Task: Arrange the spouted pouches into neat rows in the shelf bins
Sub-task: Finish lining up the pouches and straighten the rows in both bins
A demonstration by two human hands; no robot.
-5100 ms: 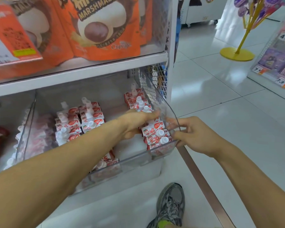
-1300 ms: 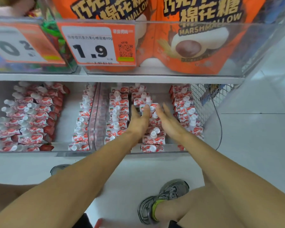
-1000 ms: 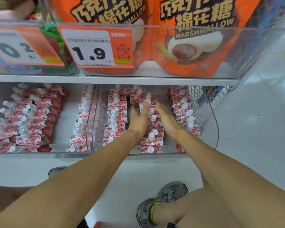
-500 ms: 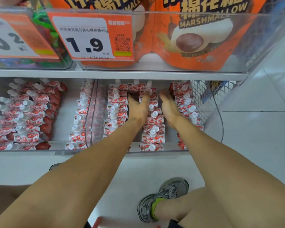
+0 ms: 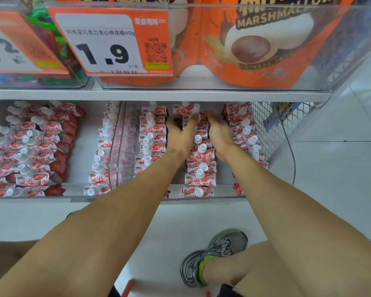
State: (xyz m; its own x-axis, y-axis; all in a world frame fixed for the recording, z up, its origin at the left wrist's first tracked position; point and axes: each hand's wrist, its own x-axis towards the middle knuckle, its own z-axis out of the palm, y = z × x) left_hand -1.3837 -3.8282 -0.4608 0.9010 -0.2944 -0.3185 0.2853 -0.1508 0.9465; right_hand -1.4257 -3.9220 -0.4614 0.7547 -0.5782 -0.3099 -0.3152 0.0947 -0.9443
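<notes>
Sliding farther back along the middle row of spouted pouches (image 5: 198, 168) in the right shelf bin (image 5: 288, 151), your left hand (image 5: 180, 133) and right hand (image 5: 220, 133) now flank it, fingers straight and together, squaring it.

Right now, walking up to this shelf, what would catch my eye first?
Probably the two bare arms reaching into the lower clear bin, the left hand and right hand flanking the middle row of red-and-white spouted pouches. Above, the big orange price tag reading 1.9 and the orange marshmallow bags stand out.
</notes>
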